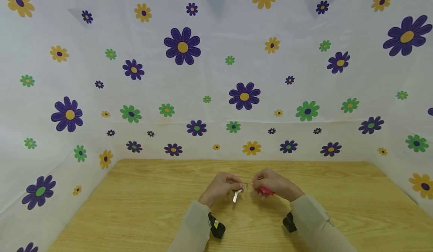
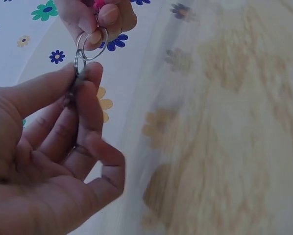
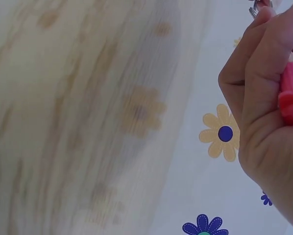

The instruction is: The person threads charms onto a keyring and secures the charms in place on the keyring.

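Left sleeve (image 1: 195, 222), key (image 1: 235, 196) between fingers (image 2: 90, 110)

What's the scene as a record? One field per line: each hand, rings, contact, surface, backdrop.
left hand: pinches silver key, blade showing below the fingers in the head view
right hand: holds pink-red fob; thumb and finger at larger metal ring
smaller metal ring: at left fingertips
ring contact: the two meet between the hands; whether linked, cannot tell
surface: wood-grain table
backdrop: white sheet printed with purple, yellow and green flowers
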